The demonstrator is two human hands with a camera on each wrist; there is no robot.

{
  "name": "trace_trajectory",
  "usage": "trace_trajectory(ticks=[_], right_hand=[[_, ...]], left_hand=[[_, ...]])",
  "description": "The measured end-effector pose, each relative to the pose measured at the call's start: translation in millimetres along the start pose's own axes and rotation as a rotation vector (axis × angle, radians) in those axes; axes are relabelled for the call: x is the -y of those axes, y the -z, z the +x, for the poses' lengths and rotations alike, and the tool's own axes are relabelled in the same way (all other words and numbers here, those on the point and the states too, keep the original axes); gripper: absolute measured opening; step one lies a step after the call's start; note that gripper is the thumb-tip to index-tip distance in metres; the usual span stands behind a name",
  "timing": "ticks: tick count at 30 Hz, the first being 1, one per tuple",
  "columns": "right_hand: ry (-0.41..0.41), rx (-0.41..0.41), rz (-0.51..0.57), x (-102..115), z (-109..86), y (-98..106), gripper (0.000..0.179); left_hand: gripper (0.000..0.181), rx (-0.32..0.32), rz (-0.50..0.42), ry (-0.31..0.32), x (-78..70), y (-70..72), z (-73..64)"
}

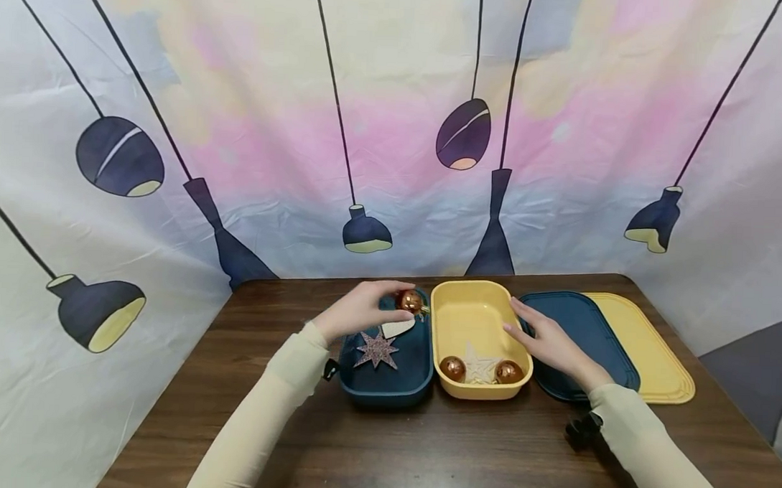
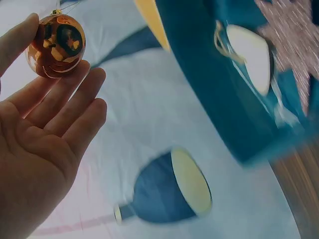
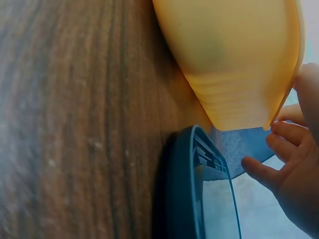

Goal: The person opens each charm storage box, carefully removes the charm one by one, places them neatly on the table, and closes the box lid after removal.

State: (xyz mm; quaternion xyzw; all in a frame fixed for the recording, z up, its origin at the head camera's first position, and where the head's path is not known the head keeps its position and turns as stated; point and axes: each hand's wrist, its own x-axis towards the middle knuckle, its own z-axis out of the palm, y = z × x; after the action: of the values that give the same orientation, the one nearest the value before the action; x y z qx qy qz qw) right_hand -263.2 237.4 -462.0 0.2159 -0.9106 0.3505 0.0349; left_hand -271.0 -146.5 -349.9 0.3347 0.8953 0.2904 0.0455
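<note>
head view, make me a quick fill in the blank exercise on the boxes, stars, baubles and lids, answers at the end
The yellow box holds a pale star and ____ baubles.
A dark star lies in the ____ box.
Another bauble is pinched by the ____ hand.
The blue lid lies partly on top of the ____ lid.

Missing words: two; blue; left; yellow.
</note>
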Motion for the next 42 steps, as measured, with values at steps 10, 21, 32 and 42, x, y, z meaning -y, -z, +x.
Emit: trace_trajectory(ticks=[10, 21, 32, 42], right_hand=[[-0.019, 0.000, 0.016, 0.0, -3.3, -2.7, 0.072], [-0.056, -0.005, 0.039, -2.7, -8.6, -2.4, 0.073], [-0.050, -0.009, 0.049, -2.4, -7.0, -3.3, 0.068], [-0.038, -0.015, 0.063, -0.8, -8.4, -3.9, 0.069]], left_hand=[[0.064, -0.286, -0.071, 0.140, 31.0, 29.5, -59.7], [0.069, -0.485, -0.093, 0.276, 73.0, 34.6, -91.4], [0.076, -0.535, -0.135, 0.379, 109.5, 28.2, -91.7], [0.077, -0.472, -0.139, 0.479, 139.0, 17.1, -81.9]])
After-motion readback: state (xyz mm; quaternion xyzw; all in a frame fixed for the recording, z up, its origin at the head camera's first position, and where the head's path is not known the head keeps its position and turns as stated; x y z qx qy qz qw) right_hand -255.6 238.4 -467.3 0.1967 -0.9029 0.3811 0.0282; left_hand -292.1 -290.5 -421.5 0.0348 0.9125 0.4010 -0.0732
